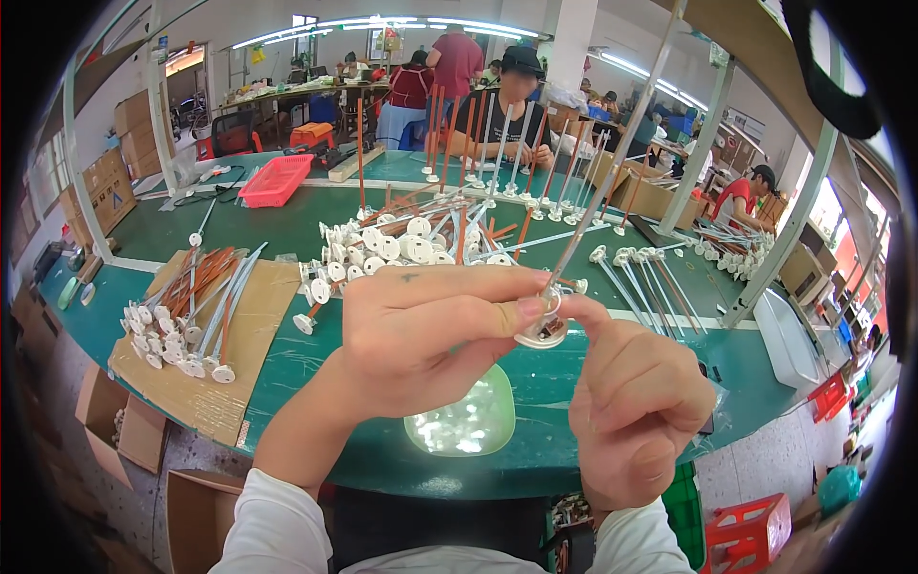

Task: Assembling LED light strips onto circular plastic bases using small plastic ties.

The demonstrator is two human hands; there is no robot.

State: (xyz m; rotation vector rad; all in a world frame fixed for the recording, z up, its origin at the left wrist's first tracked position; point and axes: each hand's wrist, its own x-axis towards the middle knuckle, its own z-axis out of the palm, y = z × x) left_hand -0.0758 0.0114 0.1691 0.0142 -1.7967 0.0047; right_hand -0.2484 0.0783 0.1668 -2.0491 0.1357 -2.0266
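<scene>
In front of me my left hand [430,320] pinches a long, thin grey rod [604,187] near its lower end. The rod slants up to the right, past the top edge. At its foot sits a white round base [541,337] with brownish metal bits inside. My right hand [639,397] has its fingers curled, and its index fingertip touches a small pale ring [553,302] above the base. Whether the other right fingers hold anything is hidden. Below my hands, on the table, rests a pale green dish [509,407] with many shiny small pieces.
A pile of white-based rods [392,244] lies mid-table, with more on cardboard [244,383] at left and several at right [660,273]. Upright rods [492,143] stand before a co-worker [507,120]. A red basket [275,182] is far left, a white bin [786,340] right.
</scene>
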